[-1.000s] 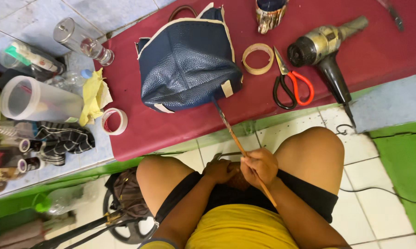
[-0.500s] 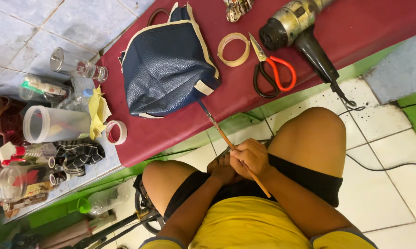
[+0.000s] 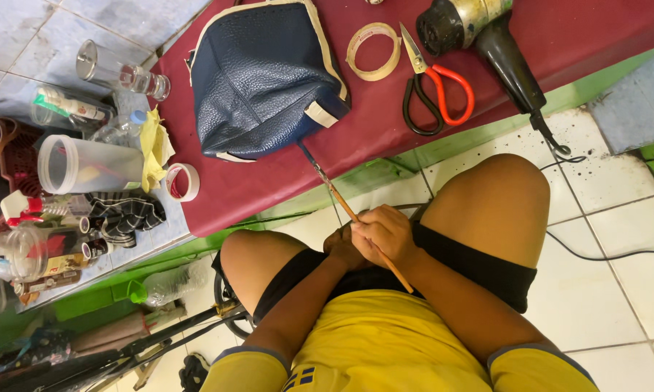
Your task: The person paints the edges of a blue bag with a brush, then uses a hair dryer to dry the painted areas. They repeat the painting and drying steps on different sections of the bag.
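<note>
Inspector: State of the hands?

Clerk: Right hand [image 3: 386, 236] is closed around a thin wooden brush [image 3: 356, 218]; left hand [image 3: 345, 250] is tucked against it, grip unclear.

Inspector: Brush position?

Clerk: Held over the lap, its tip touching the blue bag [image 3: 265, 76] on the red table [image 3: 385, 141], scissors [image 3: 432, 87] nearby.

Small repair workshop: maroon-covered surface [image 3: 269, 181] carrying scissors [image 3: 432, 91], tape rolls [image 3: 374, 49], heat gun [image 3: 479, 33]; glue bottles and jars [image 3: 66, 181] crowded beside; tiled floor [image 3: 617, 181].

Navy bag [image 3: 265, 80], maroon table [image 3: 385, 138], orange-handled scissors [image 3: 436, 91].
</note>
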